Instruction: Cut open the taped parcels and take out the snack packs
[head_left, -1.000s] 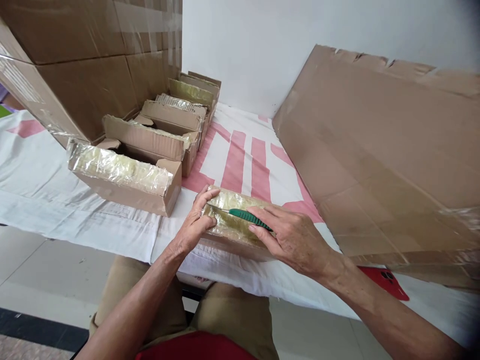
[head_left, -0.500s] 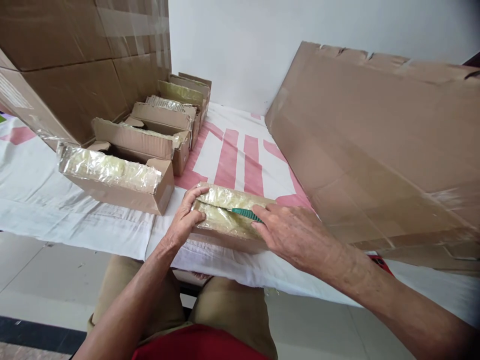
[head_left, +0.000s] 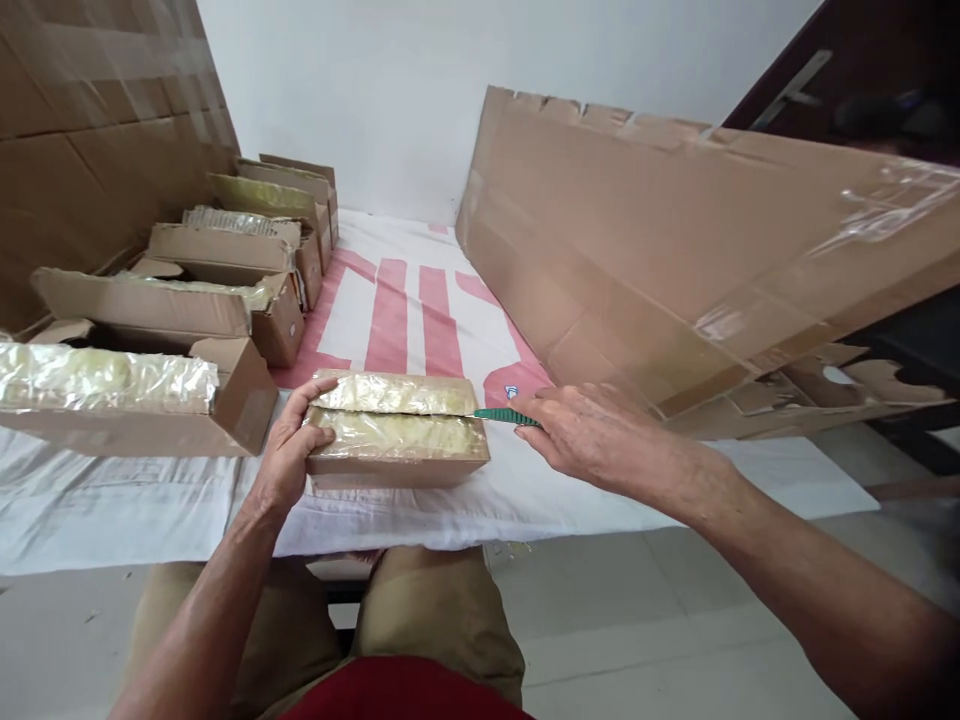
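Taped box [head_left: 397, 436] sits near me on the bench [head_left: 562, 492]. My left grip [head_left: 289, 448], thumb and fingers spread, holds its left end, presumably for steadiness; my right grip [head_left: 589, 430] closes around the green cutter [head_left: 504, 414] at the slit's [head_left: 401, 411] right end.

matt cardboard box [head_left: 397, 474], glossy tape [head_left: 405, 436], ribbed handle [head_left: 501, 414]

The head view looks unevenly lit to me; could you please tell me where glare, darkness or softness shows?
In the head view, glare streaks the clear tape on the small box and the big cardboard piece; there too, the right edge is dark and soft, so the door loses detail, while the green-handled cutter in the right hand reads fairly clearly.
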